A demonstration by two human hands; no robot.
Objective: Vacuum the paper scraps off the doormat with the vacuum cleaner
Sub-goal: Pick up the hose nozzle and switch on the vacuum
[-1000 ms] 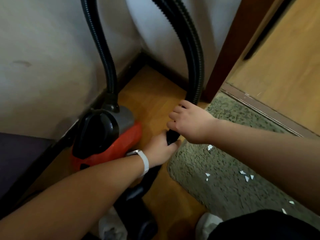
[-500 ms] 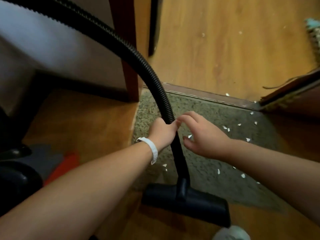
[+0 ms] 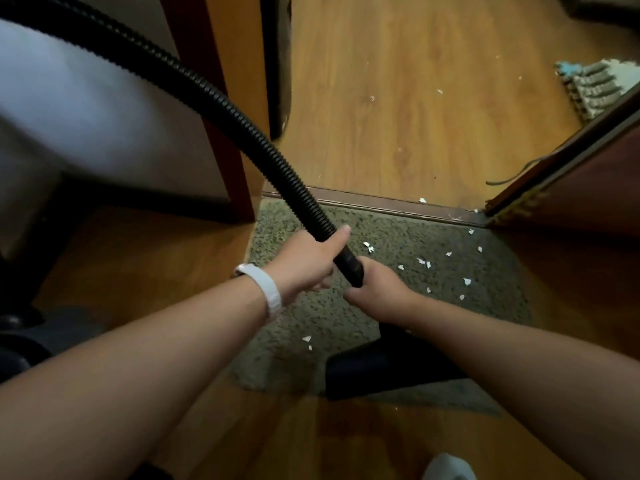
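Gripping, with curled left hand (image 3: 308, 261) and curled right hand (image 3: 377, 289) close together, the vacuum hose (image 3: 242, 119) above the doormat (image 3: 346, 320) strewn with paper scraps (image 3: 467, 281).

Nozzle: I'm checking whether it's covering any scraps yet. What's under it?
The nozzle lies over the doormat near its front edge. Anything beneath it is hidden. The visible scraps lie beyond it and to its left.

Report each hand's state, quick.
Left hand: grips the vacuum hose at its lower end, thumb laid along it.
Right hand: grips the wand just below the left.
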